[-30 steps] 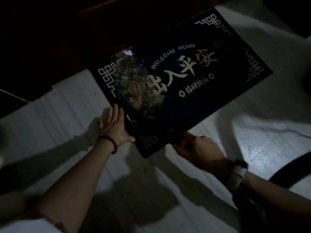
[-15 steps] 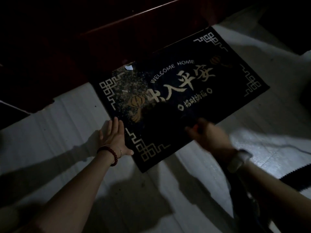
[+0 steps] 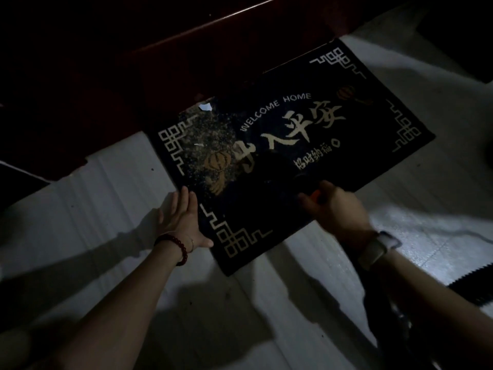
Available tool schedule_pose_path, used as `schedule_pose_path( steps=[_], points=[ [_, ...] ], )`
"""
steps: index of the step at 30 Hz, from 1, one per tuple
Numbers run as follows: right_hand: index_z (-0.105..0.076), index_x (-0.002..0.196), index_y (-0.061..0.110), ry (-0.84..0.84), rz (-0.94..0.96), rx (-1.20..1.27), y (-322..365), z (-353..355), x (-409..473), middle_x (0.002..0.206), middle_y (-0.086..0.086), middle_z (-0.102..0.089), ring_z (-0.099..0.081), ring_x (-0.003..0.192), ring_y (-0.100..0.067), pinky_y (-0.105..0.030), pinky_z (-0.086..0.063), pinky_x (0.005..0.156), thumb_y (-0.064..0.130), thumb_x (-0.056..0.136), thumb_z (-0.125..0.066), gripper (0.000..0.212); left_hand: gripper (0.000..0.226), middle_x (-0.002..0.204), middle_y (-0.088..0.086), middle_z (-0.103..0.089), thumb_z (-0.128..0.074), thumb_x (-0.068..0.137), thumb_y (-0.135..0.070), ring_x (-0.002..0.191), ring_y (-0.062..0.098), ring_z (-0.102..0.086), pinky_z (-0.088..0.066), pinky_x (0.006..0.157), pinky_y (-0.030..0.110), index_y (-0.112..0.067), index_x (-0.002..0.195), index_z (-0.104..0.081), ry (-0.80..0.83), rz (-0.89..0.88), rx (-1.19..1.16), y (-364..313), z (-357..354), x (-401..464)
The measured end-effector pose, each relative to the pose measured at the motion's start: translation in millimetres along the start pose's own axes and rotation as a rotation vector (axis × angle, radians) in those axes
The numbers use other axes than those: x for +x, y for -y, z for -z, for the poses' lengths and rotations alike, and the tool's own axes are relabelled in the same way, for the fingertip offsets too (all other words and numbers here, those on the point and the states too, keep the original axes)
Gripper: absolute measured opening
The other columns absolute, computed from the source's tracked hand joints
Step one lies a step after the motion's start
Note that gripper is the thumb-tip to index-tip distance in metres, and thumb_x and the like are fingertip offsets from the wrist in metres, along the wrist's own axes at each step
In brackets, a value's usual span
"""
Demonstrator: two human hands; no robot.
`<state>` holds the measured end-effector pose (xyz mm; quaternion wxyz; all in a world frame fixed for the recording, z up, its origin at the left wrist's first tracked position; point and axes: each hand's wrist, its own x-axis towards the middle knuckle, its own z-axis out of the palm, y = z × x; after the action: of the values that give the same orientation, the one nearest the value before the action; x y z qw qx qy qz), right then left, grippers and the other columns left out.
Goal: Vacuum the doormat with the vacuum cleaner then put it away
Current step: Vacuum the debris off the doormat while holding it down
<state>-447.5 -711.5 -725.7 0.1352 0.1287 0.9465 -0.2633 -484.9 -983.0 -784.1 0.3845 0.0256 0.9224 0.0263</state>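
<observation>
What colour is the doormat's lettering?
Pale gold on the dark rectangular fabric doormat, seen in the head view.

dark cabinet (image 3: 133, 84) behind, pale floor (image 3: 93, 209) around

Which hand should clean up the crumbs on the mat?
The right hand, probably. It grips a dark thing with an orange part, likely the vacuum, over the doormat. The left hand lies flat on the mat's edge, steadying it beside the crumbs.

The right hand (image 3: 337, 206) moved up from the near edge of the doormat (image 3: 354, 156) onto its dark lower middle, gripping something dark with an orange spot; what it was could not be made out. The whole view had shifted, the mat sitting lower than before.
</observation>
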Motion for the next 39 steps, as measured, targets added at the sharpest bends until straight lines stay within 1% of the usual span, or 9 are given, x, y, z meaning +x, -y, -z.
schedule_pose_path(
  steps=[4, 9, 13, 16, 24, 28, 31, 35, 39],
  points=[
    [-0.047, 0.107, 0.025, 0.198, 0.183, -0.114, 28, -40, -45, 0.083, 0.004, -0.059, -0.059, 0.075, -0.018, -0.034, -0.05, 0.067, 0.05, 0.09, -0.045, 0.03, 0.12, 0.154, 0.002, 0.026, -0.072, 0.074, -0.048, 0.144, 0.019, 0.018, -0.003, 0.117, 0.047, -0.012, 0.147, 0.016, -0.013, -0.002, 0.01, -1, 1, 0],
    [-0.038, 0.128, 0.026, 0.137, 0.172, -0.129, 14, -23, -41, 0.103, 0.002, -0.058, -0.055, 0.082, -0.017, -0.027, -0.043, 0.066, 0.053, 0.088, -0.047, 0.049, 0.118, 0.154, 0.003, 0.026, -0.071, 0.075, -0.048, 0.144, 0.021, 0.019, -0.002, 0.117, 0.048, -0.012, 0.147, 0.016, -0.008, -0.012, 0.013, 1, 1, -1],
    [-0.013, 0.144, 0.031, 0.159, 0.283, -0.247, -2, -16, -70, 0.123, 0.005, -0.047, -0.057, 0.091, -0.013, -0.026, -0.049, 0.077, 0.058, 0.089, -0.038, 0.066, 0.118, 0.154, 0.004, 0.027, -0.071, 0.075, -0.047, 0.144, 0.022, 0.019, -0.004, 0.118, 0.048, -0.012, 0.147, 0.016, -0.004, -0.004, 0.007, -1, 2, -1],
    [-0.012, 0.141, 0.035, 0.154, 0.222, -0.214, -11, -14, -88, 0.12, 0.008, -0.054, -0.058, 0.088, -0.009, -0.02, -0.045, 0.074, 0.061, 0.087, -0.034, 0.064, 0.119, 0.154, 0.004, 0.026, -0.071, 0.075, -0.048, 0.143, 0.022, 0.019, -0.004, 0.118, 0.048, -0.011, 0.147, 0.016, -0.005, -0.006, 0.005, 0, 1, 0],
    [-0.035, 0.129, 0.023, -0.08, 0.052, -0.059, 19, -4, -16, 0.1, -0.009, -0.064, -0.06, 0.078, -0.024, -0.03, -0.044, 0.063, 0.053, 0.09, -0.042, 0.05, 0.118, 0.154, 0.003, 0.027, -0.072, 0.075, -0.045, 0.143, 0.021, 0.019, -0.005, 0.118, 0.046, -0.012, 0.147, 0.016, 0.009, -0.013, -0.024, -1, 2, -1],
    [-0.029, 0.131, 0.024, 0.052, 0.191, -0.126, 41, -33, -34, 0.1, -0.004, -0.064, -0.062, 0.081, -0.022, -0.034, -0.051, 0.07, 0.054, 0.091, -0.038, 0.051, 0.122, 0.155, 0.002, 0.023, -0.075, 0.071, -0.047, 0.144, 0.021, 0.017, -0.006, 0.119, 0.046, -0.013, 0.147, 0.013, -0.036, 0.004, -0.013, -1, 0, -1],
    [-0.023, 0.136, 0.025, 0.137, 0.299, -0.194, 41, -39, -60, 0.104, -0.002, -0.063, -0.061, 0.082, -0.02, -0.028, -0.045, 0.07, 0.055, 0.092, -0.034, 0.055, 0.123, 0.156, 0.003, 0.02, -0.075, 0.069, -0.047, 0.145, 0.022, 0.014, -0.009, 0.118, 0.047, -0.013, 0.148, 0.014, -0.053, 0.008, -0.021, 0, 0, -2],
    [-0.033, 0.131, 0.025, 0.058, 0.117, -0.094, 16, -8, -26, 0.102, -0.005, -0.063, -0.056, 0.072, -0.017, -0.029, -0.047, 0.063, 0.054, 0.09, -0.039, 0.051, 0.119, 0.154, 0.002, 0.025, -0.072, 0.073, -0.048, 0.144, 0.023, 0.018, -0.008, 0.118, 0.047, -0.013, 0.147, 0.014, -0.029, -0.017, -0.017, 2, 0, -2],
    [-0.03, 0.134, 0.023, -0.074, 0.017, -0.057, 18, -8, -28, 0.097, -0.005, -0.06, -0.045, 0.059, -0.009, -0.017, -0.031, 0.05, 0.049, 0.092, -0.041, 0.051, 0.119, 0.154, 0.001, 0.026, -0.072, 0.073, -0.047, 0.143, 0.024, 0.019, -0.005, 0.117, 0.049, -0.013, 0.147, 0.014, -0.032, -0.019, -0.04, 2, -1, -3]
  ],
)
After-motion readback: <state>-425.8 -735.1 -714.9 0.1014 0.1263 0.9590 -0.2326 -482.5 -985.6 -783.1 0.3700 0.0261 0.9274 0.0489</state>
